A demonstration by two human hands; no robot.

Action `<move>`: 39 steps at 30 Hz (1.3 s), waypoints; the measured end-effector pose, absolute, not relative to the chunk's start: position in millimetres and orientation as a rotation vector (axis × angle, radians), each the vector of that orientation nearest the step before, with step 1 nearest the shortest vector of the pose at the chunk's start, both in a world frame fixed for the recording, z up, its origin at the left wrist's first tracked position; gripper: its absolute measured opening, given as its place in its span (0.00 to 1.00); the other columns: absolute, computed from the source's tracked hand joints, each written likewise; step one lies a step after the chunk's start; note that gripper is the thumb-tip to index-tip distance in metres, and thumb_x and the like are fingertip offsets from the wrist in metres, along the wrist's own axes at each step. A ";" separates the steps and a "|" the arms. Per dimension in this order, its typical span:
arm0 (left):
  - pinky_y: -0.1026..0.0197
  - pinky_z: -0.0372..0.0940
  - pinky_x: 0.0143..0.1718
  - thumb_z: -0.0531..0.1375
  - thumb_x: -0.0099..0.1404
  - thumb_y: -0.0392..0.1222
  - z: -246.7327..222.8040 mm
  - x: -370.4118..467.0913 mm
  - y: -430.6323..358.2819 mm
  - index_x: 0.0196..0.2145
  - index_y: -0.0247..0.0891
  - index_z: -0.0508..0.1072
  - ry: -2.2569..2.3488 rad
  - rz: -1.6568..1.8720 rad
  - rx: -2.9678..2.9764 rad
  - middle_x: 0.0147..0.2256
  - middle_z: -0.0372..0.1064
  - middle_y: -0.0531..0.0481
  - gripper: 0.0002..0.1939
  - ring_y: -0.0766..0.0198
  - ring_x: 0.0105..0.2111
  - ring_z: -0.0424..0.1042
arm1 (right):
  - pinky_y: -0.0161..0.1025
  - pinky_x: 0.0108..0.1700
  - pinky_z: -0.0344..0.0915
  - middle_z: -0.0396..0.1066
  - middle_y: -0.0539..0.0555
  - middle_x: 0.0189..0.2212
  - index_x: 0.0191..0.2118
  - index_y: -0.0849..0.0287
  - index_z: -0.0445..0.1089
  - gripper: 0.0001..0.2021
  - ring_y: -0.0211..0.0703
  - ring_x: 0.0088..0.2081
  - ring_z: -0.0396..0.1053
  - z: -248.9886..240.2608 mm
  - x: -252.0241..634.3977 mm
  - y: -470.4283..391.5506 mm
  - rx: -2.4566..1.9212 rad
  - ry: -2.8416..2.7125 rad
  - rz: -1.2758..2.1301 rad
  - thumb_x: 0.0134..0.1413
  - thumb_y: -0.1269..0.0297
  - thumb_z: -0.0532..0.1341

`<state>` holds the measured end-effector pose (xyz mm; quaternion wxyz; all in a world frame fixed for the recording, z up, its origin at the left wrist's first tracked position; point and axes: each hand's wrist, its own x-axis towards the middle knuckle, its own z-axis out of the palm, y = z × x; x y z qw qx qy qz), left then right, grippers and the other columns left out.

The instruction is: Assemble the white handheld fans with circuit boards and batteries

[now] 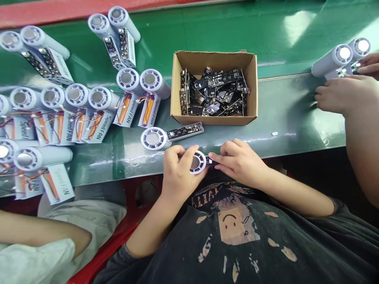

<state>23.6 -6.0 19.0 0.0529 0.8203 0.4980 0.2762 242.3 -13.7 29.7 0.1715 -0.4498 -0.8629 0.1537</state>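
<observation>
Head view: left hand (177, 169) grips a white fan housing (197, 162) at the near edge of the green desk (281, 114), just in front of the cardboard box (214, 118). Thumb and fingers wrap the round end. Right hand (241, 161) pinches a black circuit board (211, 161) against the housing's side, fingers clenched on it. Box holds a loose pile of black boards (214, 92). Just left-front of the box, another fan housing with board fitted (170, 136) lies flat on the desk. Further left of the box, rows of wired fan units (83, 106) with "Speed FAN" labels. Right of the box, a co-worker's hands (343, 94) rest on two more grey fan bodies (340, 59).
</observation>
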 end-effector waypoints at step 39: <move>0.33 0.58 0.63 0.67 0.60 0.45 24.5 -48.5 36.6 0.57 0.42 0.67 1.190 0.805 2.410 0.65 0.56 0.37 0.28 0.39 0.65 0.57 | 0.58 0.60 0.55 0.62 0.62 0.64 0.58 0.50 0.69 0.21 0.60 0.67 0.52 13.0 227.6 15.2 -0.810 -2.600 0.276 0.62 0.52 0.59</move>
